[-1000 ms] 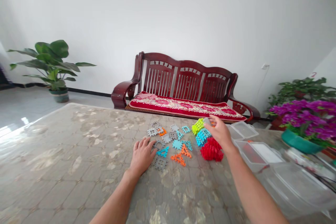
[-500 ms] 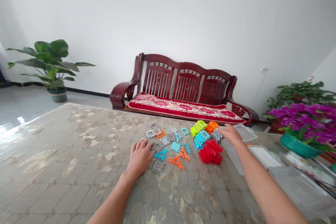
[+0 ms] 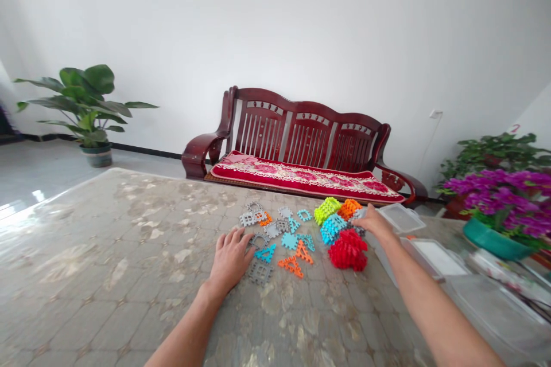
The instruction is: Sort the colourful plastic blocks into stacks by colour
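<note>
My left hand (image 3: 231, 257) lies palm down on the table, fingers stretched out, beside a dark grey notched building piece (image 3: 259, 241). A blue triangular piece (image 3: 266, 253) and a grey window-shaped piece (image 3: 260, 272) are close to its fingertips. My right hand (image 3: 373, 222) is at the pile of grey pieces (image 3: 358, 230), its fingers closed on a light grey building piece (image 3: 359, 214) at the top. Around that pile stand a red pile (image 3: 348, 249), a blue stack (image 3: 333, 229), a lime stack (image 3: 327, 210) and an orange stack (image 3: 349, 208).
Several loose pieces, including orange triangles (image 3: 291, 265) and a light blue square (image 3: 289, 240), lie mid-table. Clear plastic boxes (image 3: 495, 309) and a lid (image 3: 401, 218) sit at the right, near a teal flowerpot (image 3: 495, 239). A wooden bench (image 3: 307, 132) stands behind the table (image 3: 107, 275).
My right hand has moved slightly down and left over the grey pile, and a light grey piece now shows at its fingertips. The left hand stays in place.
</note>
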Motion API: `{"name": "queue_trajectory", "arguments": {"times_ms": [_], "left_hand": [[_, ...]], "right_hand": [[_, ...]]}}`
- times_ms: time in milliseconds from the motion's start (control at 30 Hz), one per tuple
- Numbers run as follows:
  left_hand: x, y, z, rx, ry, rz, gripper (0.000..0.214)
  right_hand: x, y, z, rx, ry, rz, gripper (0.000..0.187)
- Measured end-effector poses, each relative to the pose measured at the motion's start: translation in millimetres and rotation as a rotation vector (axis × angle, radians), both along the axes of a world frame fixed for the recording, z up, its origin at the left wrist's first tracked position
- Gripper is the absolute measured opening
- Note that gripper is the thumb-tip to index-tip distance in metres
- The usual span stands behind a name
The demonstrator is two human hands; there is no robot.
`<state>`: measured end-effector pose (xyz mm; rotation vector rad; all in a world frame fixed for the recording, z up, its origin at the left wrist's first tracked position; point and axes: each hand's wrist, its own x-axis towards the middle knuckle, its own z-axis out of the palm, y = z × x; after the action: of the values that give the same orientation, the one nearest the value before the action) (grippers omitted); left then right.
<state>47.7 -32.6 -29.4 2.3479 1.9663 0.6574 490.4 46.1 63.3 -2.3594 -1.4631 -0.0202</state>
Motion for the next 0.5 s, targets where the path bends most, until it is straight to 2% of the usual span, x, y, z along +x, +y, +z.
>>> {"name": "queue_trajectory", "arguments": {"times_ms": [133,333,500], "left_hand": [[0.6,0.2,0.5,-0.003,0.0,0.002,0.036],[1.3,0.0,0.6,0.012,-0.033,0.002,0.035],[1.2,-0.5,1.3,0.005,-0.034,0.005,0.035]], "right_hand": [[-12.0,-7.2,8.7,-0.155,-0.048,-0.038,0.089],[-30.5,-15.5,15.2,-0.202,-0.104,-0.057,0.085],[-31.0,-19.2,19.7,-0.193,-0.071,-0.009,0.085]]}}
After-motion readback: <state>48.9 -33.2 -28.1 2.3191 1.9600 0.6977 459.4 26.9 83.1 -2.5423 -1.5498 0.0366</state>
